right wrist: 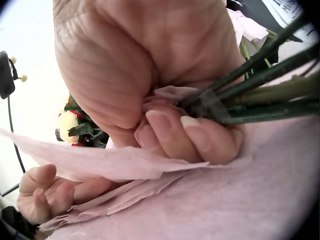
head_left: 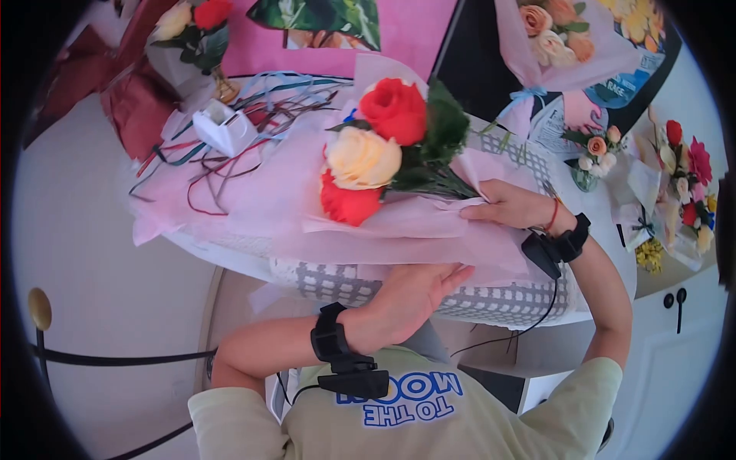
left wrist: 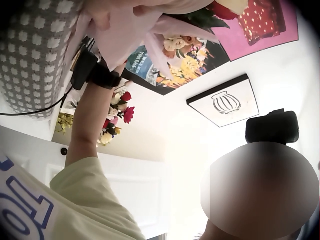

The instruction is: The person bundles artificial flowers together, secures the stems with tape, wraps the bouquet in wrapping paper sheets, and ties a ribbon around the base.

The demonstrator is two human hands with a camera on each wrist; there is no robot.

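Observation:
A bouquet (head_left: 376,153) of red and cream roses with dark leaves lies on pink wrapping paper (head_left: 261,199) spread over the table. My right hand (head_left: 506,205) grips the green stems (right wrist: 260,85) together with a fold of the paper, fingers curled round them (right wrist: 165,125). My left hand (head_left: 418,295) is at the table's near edge, just below the paper's front flap. In the right wrist view its fingers (right wrist: 40,195) curl round the lower paper layers. The left wrist view shows only my right forearm (left wrist: 87,120) and the paper (left wrist: 125,30) from underneath.
A grey-and-white crochet cloth (head_left: 491,303) covers the table. A white tape dispenser (head_left: 224,126) and several loose ribbons (head_left: 230,161) lie at the back left. Finished bouquets (head_left: 556,34) (head_left: 686,184) and a small vase of flowers (head_left: 594,153) stand to the right.

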